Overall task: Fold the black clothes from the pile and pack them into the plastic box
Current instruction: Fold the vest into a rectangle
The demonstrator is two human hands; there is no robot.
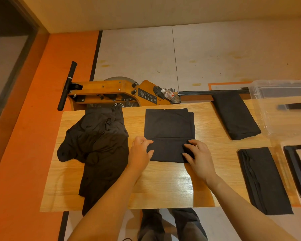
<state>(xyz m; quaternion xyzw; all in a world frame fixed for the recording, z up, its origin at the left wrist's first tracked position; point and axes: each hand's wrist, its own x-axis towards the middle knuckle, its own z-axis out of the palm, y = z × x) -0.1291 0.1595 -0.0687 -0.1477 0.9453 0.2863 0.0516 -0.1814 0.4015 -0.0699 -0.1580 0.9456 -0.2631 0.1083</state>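
Note:
A black garment (169, 126), folded into a rectangle, lies in the middle of the wooden table (163, 185). My left hand (140, 153) pinches its near left edge and my right hand (198, 155) grips its near right edge, where the bottom flap is doubled over. A loose pile of black clothes (97, 146) sprawls at the left and hangs over the table's near edge. Two folded black pieces lie on the right, one at the far side (235, 115) and one at the near side (262, 180). The clear plastic box (285, 110) stands at the far right.
A wooden rowing machine (111, 93) with a black handle and a plastic bottle (170, 95) stands behind the table. A clear lid with a black latch (297, 171) lies at the right edge. My legs show below the near table edge.

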